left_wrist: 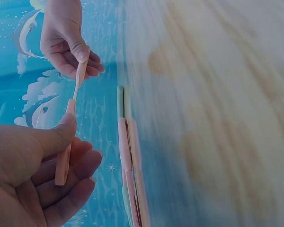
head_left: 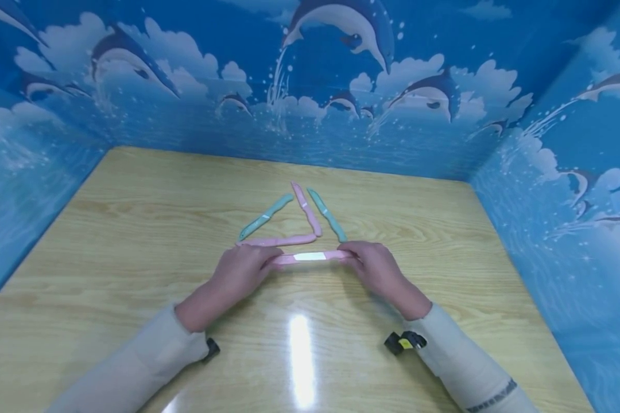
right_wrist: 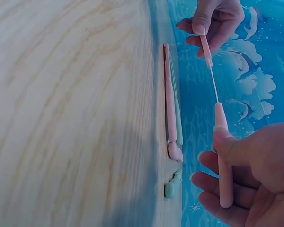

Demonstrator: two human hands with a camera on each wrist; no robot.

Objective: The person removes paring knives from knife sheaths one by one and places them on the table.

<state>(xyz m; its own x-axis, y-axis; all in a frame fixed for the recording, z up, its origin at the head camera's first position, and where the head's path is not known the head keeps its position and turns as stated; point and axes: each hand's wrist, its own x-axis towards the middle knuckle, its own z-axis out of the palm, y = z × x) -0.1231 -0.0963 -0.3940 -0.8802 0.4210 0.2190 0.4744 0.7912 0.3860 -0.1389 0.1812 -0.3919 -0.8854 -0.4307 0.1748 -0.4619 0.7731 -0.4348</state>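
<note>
Between my two hands, a pink knife (head_left: 310,256) is held level over the table, its white blade showing between two pink ends. My left hand (head_left: 243,272) pinches the flat pink sheath (left_wrist: 62,165) between thumb and fingers. At the other end, my right hand (head_left: 374,267) grips the rounded pink handle (right_wrist: 223,175) with thumb and fingers. The blade's tip is hidden in the sheath. Just beyond the hands lies a sheathed pink knife (head_left: 284,241), its left end partly behind my left hand.
A second pink knife (head_left: 306,206) lies slanted on the wooden table (head_left: 150,229), between a left teal knife (head_left: 266,217) and a right teal knife (head_left: 326,214). Blue dolphin-print walls (head_left: 310,137) enclose the table at the back and both sides.
</note>
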